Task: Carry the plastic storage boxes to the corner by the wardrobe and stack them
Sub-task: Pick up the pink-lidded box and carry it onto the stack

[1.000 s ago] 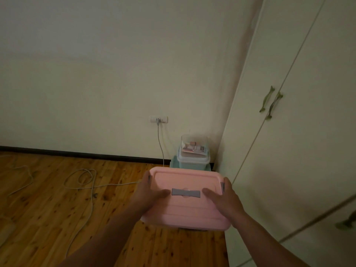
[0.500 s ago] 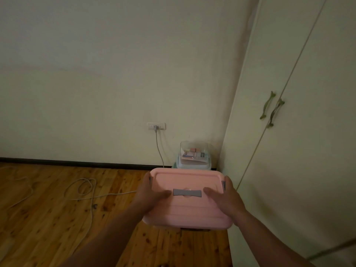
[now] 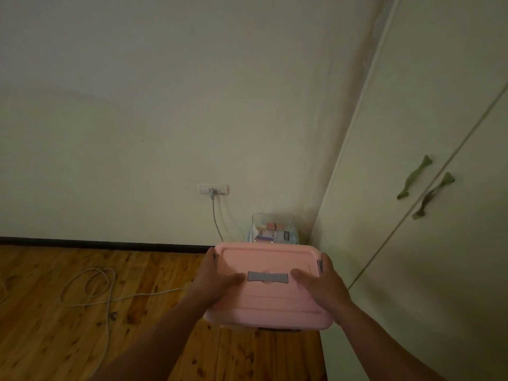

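I hold a pink plastic storage box [image 3: 268, 301] with a grey handle on its lid, in the air at chest height. My left hand [image 3: 217, 279] grips its left side with the thumb on the lid. My right hand [image 3: 321, 284] grips the right side the same way. Beyond the box, in the corner beside the wardrobe [image 3: 412, 215], stands a clear storage box [image 3: 272, 229] with small items inside. The pink box hides whatever is under it.
A wall socket [image 3: 213, 189] holds a plug whose grey cable [image 3: 90, 284] drops and loops over the wooden floor [image 3: 68, 325] at left. The wardrobe doors carry two green handles [image 3: 424, 185]. A dark skirting board runs along the wall.
I have come closer to the corner with the pink box. The box now covers the lower boxes of the stack, which showed a teal base before.
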Demonstrator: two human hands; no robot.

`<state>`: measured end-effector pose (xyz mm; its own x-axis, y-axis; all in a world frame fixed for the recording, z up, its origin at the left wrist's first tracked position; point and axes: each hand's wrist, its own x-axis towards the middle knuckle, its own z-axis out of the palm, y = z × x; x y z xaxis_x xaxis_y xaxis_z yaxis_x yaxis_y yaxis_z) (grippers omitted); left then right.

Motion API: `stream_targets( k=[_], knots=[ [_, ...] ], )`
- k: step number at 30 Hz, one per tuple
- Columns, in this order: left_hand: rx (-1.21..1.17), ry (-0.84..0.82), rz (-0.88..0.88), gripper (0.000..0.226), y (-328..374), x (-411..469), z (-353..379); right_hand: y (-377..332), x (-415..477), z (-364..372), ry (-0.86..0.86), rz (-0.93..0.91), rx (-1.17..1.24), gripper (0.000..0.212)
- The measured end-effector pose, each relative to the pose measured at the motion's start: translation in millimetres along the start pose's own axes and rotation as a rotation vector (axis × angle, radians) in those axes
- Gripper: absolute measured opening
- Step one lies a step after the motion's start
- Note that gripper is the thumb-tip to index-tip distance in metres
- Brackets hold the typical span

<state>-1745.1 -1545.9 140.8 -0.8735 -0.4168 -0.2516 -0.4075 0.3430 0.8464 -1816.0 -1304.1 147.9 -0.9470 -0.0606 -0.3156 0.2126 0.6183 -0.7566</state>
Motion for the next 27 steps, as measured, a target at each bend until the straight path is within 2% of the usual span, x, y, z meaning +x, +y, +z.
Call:
stream_targets(
  k=[2,6,13,24,27],
  knots=[
    [0.004,0.006,-0.002,0.086,4.6,20.9,-6.0,-13.1,16.0,4.2,-0.004,0.011,0.014,0.091],
    [0.026,-0.011,-0.020,0.097,10.1,66.8,-21.4,-37.7,51.5,17.5,0.010,0.004,0.021,0.089],
    [0.034,-0.058,-0.035,0.101,16.8,125.8,-34.0,-64.9,94.4,29.1,0.028,0.019,0.026,0.089],
    [0.030,-0.095,-0.088,0.104,36.1,197.1,-10.0,-75.5,175.0,21.9,-0.001,0.044,0.015,0.094],
    [0.021,-0.084,-0.108,0.105,43.1,216.7,-0.4,-77.6,204.1,20.2,-0.011,0.032,0.021,0.085]
  ],
)
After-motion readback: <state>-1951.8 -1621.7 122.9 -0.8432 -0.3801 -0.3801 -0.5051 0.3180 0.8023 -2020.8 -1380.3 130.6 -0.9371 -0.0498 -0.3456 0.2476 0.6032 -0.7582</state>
